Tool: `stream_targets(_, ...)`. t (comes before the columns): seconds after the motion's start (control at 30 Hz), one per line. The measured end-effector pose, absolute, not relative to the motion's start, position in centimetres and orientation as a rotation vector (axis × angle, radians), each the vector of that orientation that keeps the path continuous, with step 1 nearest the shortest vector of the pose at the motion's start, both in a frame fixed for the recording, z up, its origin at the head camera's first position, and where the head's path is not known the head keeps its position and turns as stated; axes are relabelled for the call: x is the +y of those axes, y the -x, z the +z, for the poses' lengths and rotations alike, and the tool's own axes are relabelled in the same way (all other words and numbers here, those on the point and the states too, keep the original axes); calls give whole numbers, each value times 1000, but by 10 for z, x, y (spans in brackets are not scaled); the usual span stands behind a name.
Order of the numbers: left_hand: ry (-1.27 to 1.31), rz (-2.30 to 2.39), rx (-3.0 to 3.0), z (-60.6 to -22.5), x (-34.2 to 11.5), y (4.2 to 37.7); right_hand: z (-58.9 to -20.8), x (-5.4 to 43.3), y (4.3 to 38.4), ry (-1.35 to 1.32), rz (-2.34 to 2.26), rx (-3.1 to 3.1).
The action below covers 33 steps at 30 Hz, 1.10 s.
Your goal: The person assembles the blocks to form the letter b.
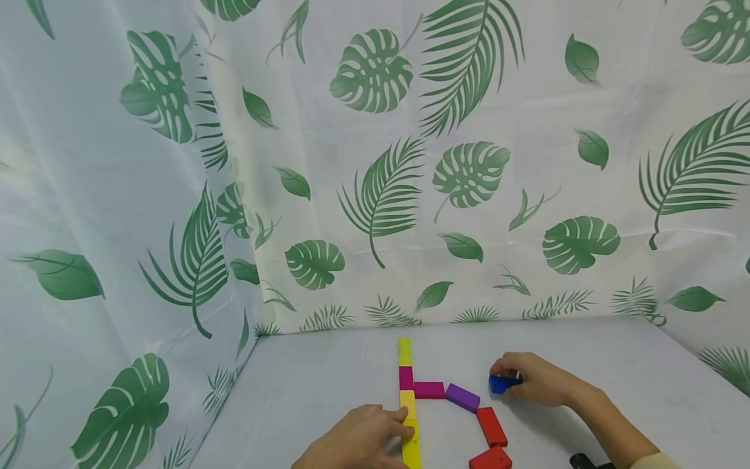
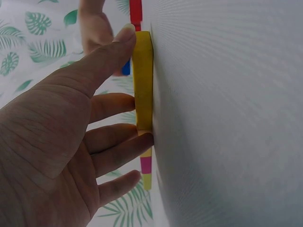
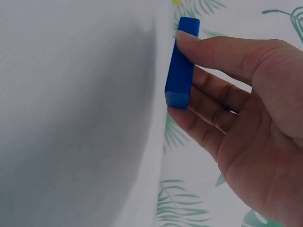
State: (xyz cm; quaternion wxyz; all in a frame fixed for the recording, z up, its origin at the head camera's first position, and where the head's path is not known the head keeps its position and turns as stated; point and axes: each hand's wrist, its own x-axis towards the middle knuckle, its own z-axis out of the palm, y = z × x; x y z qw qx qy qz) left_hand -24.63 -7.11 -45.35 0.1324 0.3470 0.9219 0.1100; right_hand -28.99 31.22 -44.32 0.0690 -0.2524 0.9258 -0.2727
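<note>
A straight row of blocks runs away from me in the head view: yellow blocks point(image 1: 411, 441) nearest, then a magenta block point(image 1: 406, 378), and a lime-yellow block point(image 1: 405, 352) at the far end. My left hand point(image 1: 364, 438) touches the near yellow part, fingers extended; in the left wrist view its thumb point(image 2: 106, 56) lies against a yellow block point(image 2: 143, 80). Between thumb and fingertips, my right hand point(image 1: 541, 380) pinches a dark blue block point(image 1: 504, 384). The right wrist view shows this blue block point(image 3: 182, 66) lengthwise, close over the table surface.
From the row's magenta block, a curve bends right and toward me: another magenta block point(image 1: 430, 390), a purple block point(image 1: 463, 397), a red block point(image 1: 491, 426) and a second red block point(image 1: 491, 458). A leaf-print curtain point(image 1: 410, 260) stands behind the white table point(image 1: 316, 378).
</note>
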Motion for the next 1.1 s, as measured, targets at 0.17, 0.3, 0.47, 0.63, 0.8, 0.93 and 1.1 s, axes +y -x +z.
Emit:
stream_targets(0.17,-1007,323,2685,-455,-71,246,-436,302,285,763,-860,2769)
stream_targets(0.3,-999,330,2687,-456,-71,247,-431,294,282,781,-918,2731)
stream_targets(0.47,-999,338,2676,-457,-71,248,-429,284,280,833,-996,2677)
stream_targets(0.63,-991,329,2670,-455,-71,248,-429,273,278,847,-1068,2586)
stream_targets(0.8,-975,327,2672,-454,-71,248,-429,260,274,890,-1117,2515)
stream_targets(0.93,-981,314,2680,-453,-71,247,-428,251,271,909,-1127,2487)
stream_targets(1.1,-968,313,2681,-453,-72,246,-427,242,267,890,-1128,2455)
